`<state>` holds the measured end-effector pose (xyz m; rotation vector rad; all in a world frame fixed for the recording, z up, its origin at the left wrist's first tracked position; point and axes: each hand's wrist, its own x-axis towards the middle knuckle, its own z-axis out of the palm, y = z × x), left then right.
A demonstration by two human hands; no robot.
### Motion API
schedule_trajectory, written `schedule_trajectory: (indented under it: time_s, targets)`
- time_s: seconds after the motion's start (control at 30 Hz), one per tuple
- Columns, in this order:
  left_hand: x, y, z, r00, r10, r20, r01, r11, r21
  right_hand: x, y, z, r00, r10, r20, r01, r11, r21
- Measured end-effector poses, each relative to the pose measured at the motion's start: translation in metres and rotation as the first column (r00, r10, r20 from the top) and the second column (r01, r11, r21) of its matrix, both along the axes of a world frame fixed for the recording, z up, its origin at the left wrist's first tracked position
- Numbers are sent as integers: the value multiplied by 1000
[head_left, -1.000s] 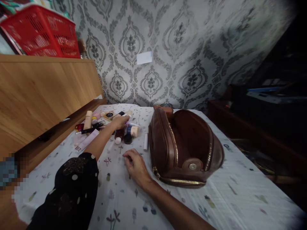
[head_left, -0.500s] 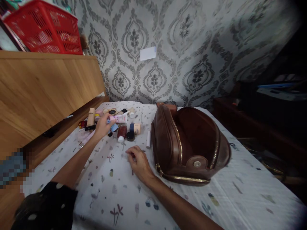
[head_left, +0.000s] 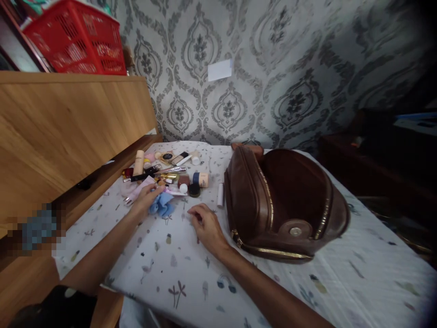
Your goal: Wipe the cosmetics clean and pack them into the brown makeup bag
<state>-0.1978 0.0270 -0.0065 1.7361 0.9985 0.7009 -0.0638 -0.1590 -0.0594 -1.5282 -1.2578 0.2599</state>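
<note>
My left hand (head_left: 145, 201) is closed on a crumpled blue cloth (head_left: 163, 205) and a pink-and-white squeeze tube (head_left: 175, 193), at the front of a cluster of cosmetics. Behind its fingers lie a dark red bottle (head_left: 183, 180) with a white cap, a blue-and-beige jar (head_left: 200, 179) and a black round lid (head_left: 194, 190). My right hand (head_left: 206, 228) rests on the patterned sheet, fingers loosely bent and apart, holding nothing visible. Close by are a slim pale tube (head_left: 220, 195) and a brown leather bag (head_left: 244, 205), unzipped with its dark inside showing.
A beige bottle (head_left: 139, 162), a compact (head_left: 167, 156) and several pens and sticks lie at the back left. The wooden cabinet (head_left: 82, 118) edges the left side, bearing a red basket (head_left: 75, 41). Patterned wallpaper (head_left: 228, 109) rises behind.
My left hand has drawn back toward me with the tube and blue cloth, uncovering more cosmetics behind. My right hand keeps its pose. The view has shifted slightly left.
</note>
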Motion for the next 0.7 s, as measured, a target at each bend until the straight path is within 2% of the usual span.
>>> schedule_trajectory:
  time_s: [0.07,0.13,0.2,0.23,0.27,0.33,0.37,0.43,0.53,0.6,0.63,0.7]
  targets:
    - [5,-10,-4,1000,15,11,-16,999,47,0,0,0,1000,-1,7,1,1000,-2]
    - [1,-23,-4,999,-1,-35,6,988,152,0,0,1,1000,5,19,-5,1000,2]
    - [-9,-39,0,990,-67,-125,97,961,257,-1,0,1,1000,11,29,-11,1000,9]
    - [-14,-48,3,975,-134,-180,181,944,275,-1,0,2,1000,11,28,-11,1000,11]
    - [-19,-57,6,949,-221,-226,275,928,252,-1,0,3,1000,8,22,-8,1000,12]
    - [-25,-73,14,868,-415,-273,459,880,121,0,-1,6,1000,1,6,-1,1000,4]
    - [-26,-78,18,837,-473,-274,508,858,72,0,-1,7,1000,0,0,0,1000,-6]
    - [-24,-82,25,851,-462,-251,493,866,76,-1,-2,9,1000,8,-7,-9,1000,-26]
    - [-19,-78,31,964,-230,-131,255,940,226,-6,-4,11,1000,4,23,-3,999,-41]
    - [-18,-75,31,990,-132,-49,141,947,288,-10,-6,12,993,-33,115,41,997,-66]
    - [-18,-76,29,989,-144,-33,147,939,312,-12,-7,12,983,-59,172,76,993,-92]
    - [-19,-79,23,949,-309,-67,311,875,371,-16,-8,12,962,-95,255,138,978,-159]
